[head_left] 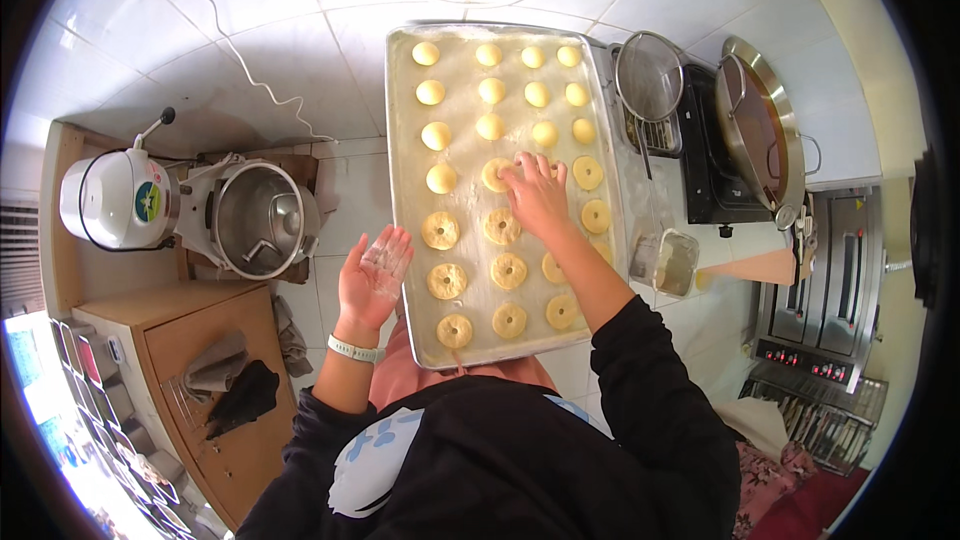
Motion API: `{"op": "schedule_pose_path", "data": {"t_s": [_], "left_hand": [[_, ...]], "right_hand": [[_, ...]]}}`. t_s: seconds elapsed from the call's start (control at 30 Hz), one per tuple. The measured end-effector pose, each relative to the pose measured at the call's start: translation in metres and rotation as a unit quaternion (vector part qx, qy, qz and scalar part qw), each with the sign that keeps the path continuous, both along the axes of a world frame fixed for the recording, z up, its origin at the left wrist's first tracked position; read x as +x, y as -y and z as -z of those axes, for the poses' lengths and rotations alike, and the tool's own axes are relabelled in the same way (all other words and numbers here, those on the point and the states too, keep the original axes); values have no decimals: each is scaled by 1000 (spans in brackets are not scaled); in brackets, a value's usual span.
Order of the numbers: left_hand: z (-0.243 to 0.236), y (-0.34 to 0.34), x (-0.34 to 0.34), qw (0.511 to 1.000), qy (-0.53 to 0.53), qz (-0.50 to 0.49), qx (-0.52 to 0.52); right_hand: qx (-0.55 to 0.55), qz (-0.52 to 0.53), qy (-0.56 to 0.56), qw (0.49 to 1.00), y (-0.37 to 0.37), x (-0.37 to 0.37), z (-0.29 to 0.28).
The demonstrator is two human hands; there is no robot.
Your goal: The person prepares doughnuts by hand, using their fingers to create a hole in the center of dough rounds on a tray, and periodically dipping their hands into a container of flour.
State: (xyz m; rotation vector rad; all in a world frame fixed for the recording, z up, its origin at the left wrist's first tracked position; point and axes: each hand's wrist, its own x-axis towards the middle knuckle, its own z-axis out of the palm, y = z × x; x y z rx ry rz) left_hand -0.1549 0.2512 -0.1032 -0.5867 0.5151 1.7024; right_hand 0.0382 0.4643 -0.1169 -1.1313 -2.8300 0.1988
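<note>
A large sheet pan (396,190), lightly floured, carries rows of pale dough. The far rows are round dough balls (490,127); the near rows are flattened dough rings (508,271) with a hole in the middle. My right hand (540,198) reaches over the middle of the pan with fingers spread and slightly bent. Its thumb touches a flattened piece of dough (494,174), while its palm and fingers hide whatever lies beneath. Off the pan's left side, my left hand (377,275) is open, palm up and dusted with flour, holding nothing.
On the left stand a white mixer (118,198) and a steel mixing bowl (262,220), near a wooden cabinet (210,390). To the right are a strainer (650,75), a black stove (708,160), a wide pan of dark liquid (755,125), a clear container (677,263) and a steel oven (825,290).
</note>
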Motion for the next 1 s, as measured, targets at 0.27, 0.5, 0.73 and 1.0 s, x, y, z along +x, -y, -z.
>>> {"op": "schedule_pose_path", "data": {"t_s": [0.27, 0.5, 0.73, 1.0], "left_hand": [[1, -3, 18, 996, -34, 77, 1], [-7, -11, 41, 944, -229, 238, -10], [-26, 0, 34, 918, -323, 222, -55], [-44, 18, 2, 873, -441, 208, 19]], "right_hand": [[43, 17, 24, 999, 8, -7, 25], [-184, -18, -151, 971, 77, -22, -13], [-24, -49, -155, 986, 154, -49, -67], [44, -35, -212, 976, 188, -70, -92]]}}
